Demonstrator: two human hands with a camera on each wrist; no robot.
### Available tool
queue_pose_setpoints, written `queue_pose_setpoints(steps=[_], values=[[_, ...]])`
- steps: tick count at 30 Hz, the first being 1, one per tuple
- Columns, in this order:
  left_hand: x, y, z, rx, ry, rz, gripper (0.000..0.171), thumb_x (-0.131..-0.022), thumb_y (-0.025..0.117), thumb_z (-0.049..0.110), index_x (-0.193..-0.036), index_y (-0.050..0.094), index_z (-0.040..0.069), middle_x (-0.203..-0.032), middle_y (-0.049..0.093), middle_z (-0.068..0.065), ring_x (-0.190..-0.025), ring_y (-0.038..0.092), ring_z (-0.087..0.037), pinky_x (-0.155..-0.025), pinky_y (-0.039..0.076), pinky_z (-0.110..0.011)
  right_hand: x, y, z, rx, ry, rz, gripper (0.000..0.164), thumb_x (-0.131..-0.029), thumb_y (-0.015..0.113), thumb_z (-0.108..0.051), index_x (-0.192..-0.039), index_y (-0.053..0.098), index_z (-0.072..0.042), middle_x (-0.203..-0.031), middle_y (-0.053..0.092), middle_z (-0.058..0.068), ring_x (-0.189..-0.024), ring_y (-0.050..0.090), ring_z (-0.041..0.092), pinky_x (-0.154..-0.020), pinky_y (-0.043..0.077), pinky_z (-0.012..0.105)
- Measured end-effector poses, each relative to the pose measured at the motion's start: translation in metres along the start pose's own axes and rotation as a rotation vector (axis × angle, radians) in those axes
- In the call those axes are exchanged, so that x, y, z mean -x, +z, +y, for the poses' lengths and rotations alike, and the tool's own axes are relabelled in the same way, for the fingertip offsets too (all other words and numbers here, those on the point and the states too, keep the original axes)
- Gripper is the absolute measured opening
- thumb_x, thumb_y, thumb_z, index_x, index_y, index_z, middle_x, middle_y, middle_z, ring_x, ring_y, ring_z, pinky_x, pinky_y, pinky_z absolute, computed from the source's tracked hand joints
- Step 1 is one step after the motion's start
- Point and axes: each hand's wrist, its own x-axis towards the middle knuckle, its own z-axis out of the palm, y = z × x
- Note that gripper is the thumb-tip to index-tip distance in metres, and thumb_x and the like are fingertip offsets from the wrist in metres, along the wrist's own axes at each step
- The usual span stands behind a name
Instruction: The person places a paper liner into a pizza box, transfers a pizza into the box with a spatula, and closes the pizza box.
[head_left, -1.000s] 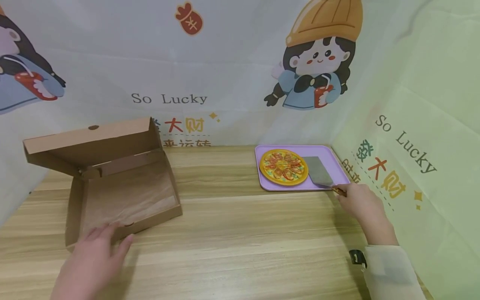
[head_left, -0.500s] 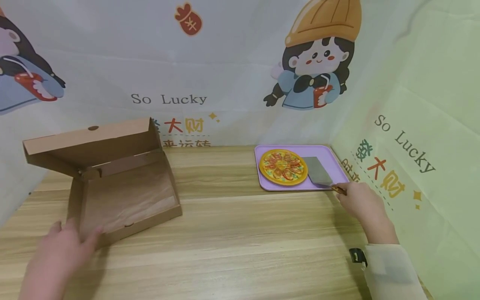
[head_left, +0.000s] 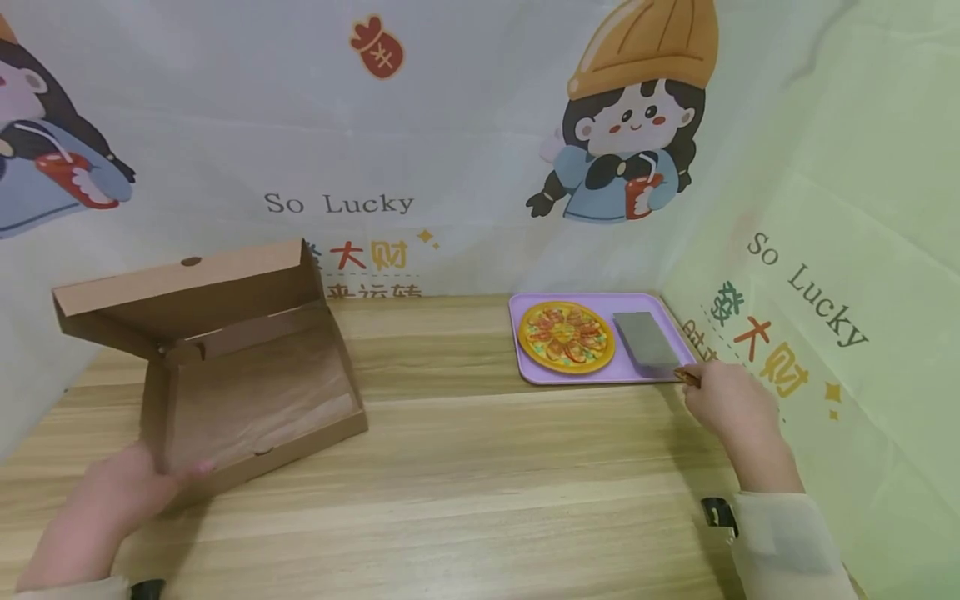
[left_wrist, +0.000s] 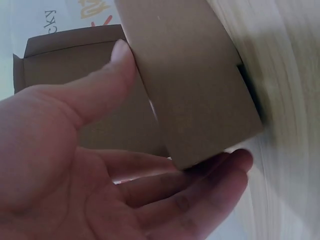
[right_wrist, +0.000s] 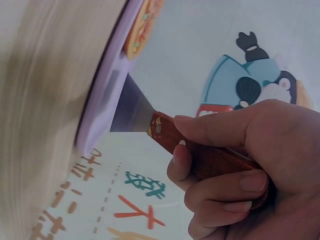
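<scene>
An open cardboard pizza box (head_left: 258, 392) stands on the left, its lid tilted back. My left hand (head_left: 123, 492) holds its near left corner: in the left wrist view the thumb lies on the wall's edge and the fingers reach round the outside of the box (left_wrist: 195, 85). At the right, my right hand (head_left: 735, 408) grips the brown handle of a spatula (head_left: 647, 339); the right wrist view shows fingers wrapped round that handle (right_wrist: 172, 137). The flat metal blade slants over a purple tray (head_left: 540, 374), beside a toy-like pizza (head_left: 566, 337), apart from it.
A wood-grain table (head_left: 450, 475) carries everything. A printed white cloth (head_left: 465, 150) rises behind the tray and box. Another printed cloth (head_left: 877, 275) stands close on the right, beside the right hand.
My left hand has moved left from the box's front edge to its near left corner. The spatula has drawn back slightly to the right, opening a gap to the pizza.
</scene>
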Motion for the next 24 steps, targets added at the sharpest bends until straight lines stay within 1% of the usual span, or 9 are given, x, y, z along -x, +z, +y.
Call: queue_pose_setpoints(steps=[4, 7, 10, 13, 15, 17, 19, 22, 24], values=[[-0.005, -0.001, -0.002, -0.018, -0.010, -0.048, 0.106, -0.103, 0.054, 0.067, -0.134, 0.040, -0.034, -0.135, 0.046, -0.056, -0.120, 0.051, -0.075, -0.092, 0.053, -0.074, 0.005, -0.006, -0.003, -0.007, -0.004, 0.032, 0.035, -0.098, 0.061, -0.021, -0.125, 0.074, -0.002, -0.086, 0.067, 0.022, -0.067, 0.056, 0.030, -0.051, 0.042, 0.038], [-0.007, -0.002, -0.002, -0.014, -0.043, -0.098, 0.115, -0.100, 0.053, 0.074, -0.133, 0.040, -0.035, -0.137, 0.044, -0.056, -0.121, 0.051, -0.074, -0.092, 0.054, -0.072, 0.010, -0.013, -0.008, -0.008, -0.016, 0.045, 0.036, -0.097, 0.061, -0.021, -0.126, 0.075, -0.004, -0.088, 0.068, 0.022, -0.069, 0.056, 0.031, -0.051, 0.041, 0.038], [-0.008, -0.004, -0.002, -0.006, -0.071, -0.139, 0.120, -0.097, 0.055, 0.078, -0.130, 0.040, -0.037, -0.136, 0.044, -0.057, -0.119, 0.052, -0.074, -0.089, 0.056, -0.070, 0.015, -0.022, -0.013, -0.005, -0.031, 0.052, 0.037, -0.097, 0.061, -0.023, -0.127, 0.076, -0.007, -0.091, 0.069, 0.022, -0.070, 0.056, 0.031, -0.050, 0.041, 0.039], [-0.010, -0.005, -0.001, -0.005, -0.072, -0.150, 0.119, -0.096, 0.057, 0.078, -0.125, 0.044, -0.037, -0.130, 0.049, -0.057, -0.111, 0.058, -0.071, -0.086, 0.058, -0.068, 0.019, -0.030, -0.019, -0.006, -0.054, 0.051, 0.038, -0.097, 0.060, -0.023, -0.127, 0.076, -0.007, -0.090, 0.069, 0.019, -0.070, 0.056, 0.029, -0.050, 0.039, 0.037], [-0.012, -0.006, 0.000, -0.009, -0.059, -0.138, 0.114, -0.095, 0.059, 0.076, -0.118, 0.049, -0.035, -0.120, 0.056, -0.055, -0.102, 0.064, -0.065, -0.083, 0.059, -0.065, 0.022, -0.035, -0.022, -0.005, -0.071, 0.049, 0.038, -0.098, 0.059, -0.023, -0.128, 0.077, -0.007, -0.088, 0.070, 0.017, -0.069, 0.055, 0.028, -0.050, 0.038, 0.036], [-0.014, -0.008, 0.002, -0.014, -0.047, -0.126, 0.109, -0.095, 0.062, 0.075, -0.114, 0.052, -0.033, -0.113, 0.060, -0.052, -0.097, 0.067, -0.061, -0.082, 0.059, -0.065, 0.025, -0.040, -0.025, -0.002, -0.088, 0.046, 0.038, -0.098, 0.059, -0.022, -0.128, 0.077, -0.007, -0.087, 0.071, 0.015, -0.068, 0.054, 0.027, -0.049, 0.036, 0.035], [-0.015, -0.010, 0.004, -0.023, -0.038, -0.124, 0.106, -0.095, 0.063, 0.073, -0.112, 0.053, -0.031, -0.107, 0.063, -0.047, -0.093, 0.068, -0.055, -0.082, 0.059, -0.065, 0.027, -0.044, -0.028, 0.003, -0.101, 0.039, 0.038, -0.099, 0.059, -0.022, -0.129, 0.076, -0.007, -0.092, 0.074, 0.016, -0.069, 0.055, 0.027, -0.050, 0.036, 0.034], [-0.015, -0.013, 0.008, -0.013, -0.050, -0.140, 0.102, -0.094, 0.064, 0.074, -0.107, 0.054, -0.027, -0.090, 0.064, -0.033, -0.081, 0.067, -0.042, -0.079, 0.059, -0.057, 0.031, -0.050, -0.032, 0.001, -0.109, 0.016, 0.038, -0.099, 0.060, -0.021, -0.129, 0.076, -0.007, -0.105, 0.078, 0.019, -0.070, 0.056, 0.025, -0.050, 0.037, 0.034], [-0.015, -0.015, 0.011, -0.003, -0.050, -0.147, 0.097, -0.094, 0.065, 0.072, -0.104, 0.055, -0.023, -0.082, 0.060, -0.021, -0.070, 0.063, -0.030, -0.075, 0.057, -0.049, 0.034, -0.054, -0.036, 0.000, -0.115, 0.002, 0.037, -0.099, 0.060, -0.022, -0.129, 0.077, -0.007, -0.110, 0.079, 0.020, -0.070, 0.056, 0.024, -0.051, 0.038, 0.033]])
